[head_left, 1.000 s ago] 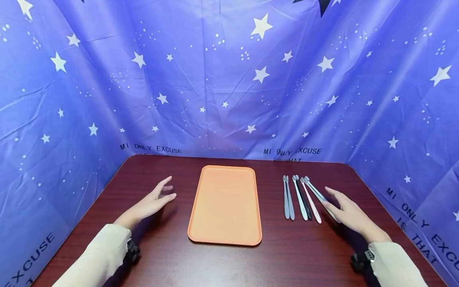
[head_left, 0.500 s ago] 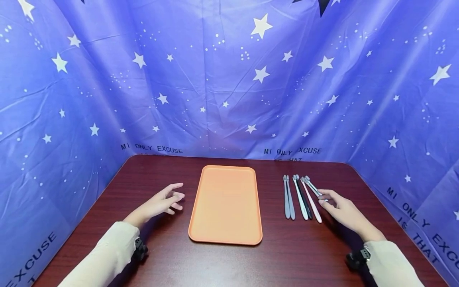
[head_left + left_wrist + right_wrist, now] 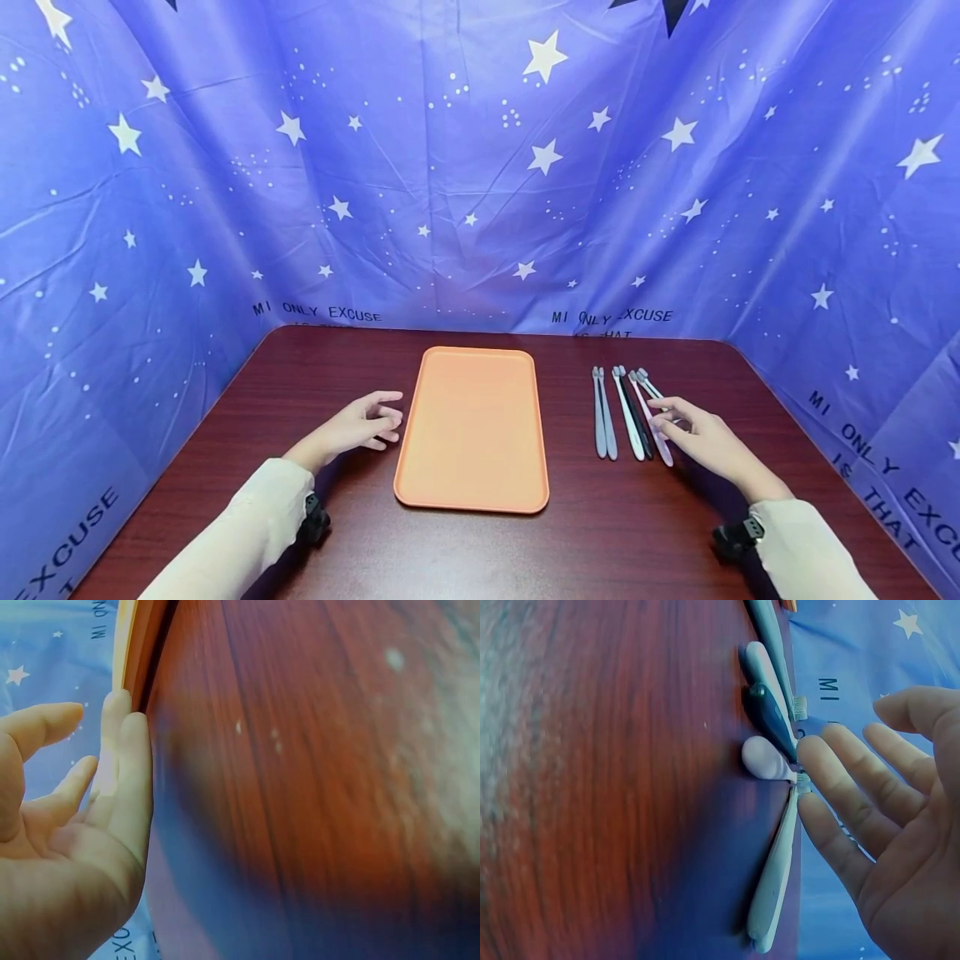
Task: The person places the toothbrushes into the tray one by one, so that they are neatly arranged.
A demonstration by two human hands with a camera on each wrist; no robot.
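My left hand [image 3: 360, 429] is beside the left edge of an orange tray [image 3: 472, 433], fingers loosely bent and holding nothing. In the left wrist view its fingertips are close to the tray's edge; whether they touch is unclear. My right hand [image 3: 697, 433] hovers at the right end of a row of toothbrushes, its fingers extended and holding nothing. The row has grey toothbrushes [image 3: 604, 425], a white toothbrush [image 3: 627, 417], a black toothbrush [image 3: 769, 720] and a pink toothbrush [image 3: 663, 452]. A pale toothbrush [image 3: 772, 877] at the right is partly hidden beneath the right hand in the head view.
The dark red-brown wooden table [image 3: 472, 554] carries the tray in the middle and the toothbrushes to its right. A blue curtain [image 3: 472, 167] with white stars surrounds the table's back and sides. A black wrist camera [image 3: 738, 540] sits under the right sleeve.
My left hand has moved right, up to the tray's left edge. The right hand has shifted left over the rightmost toothbrushes. Tray and toothbrushes appear unmoved.
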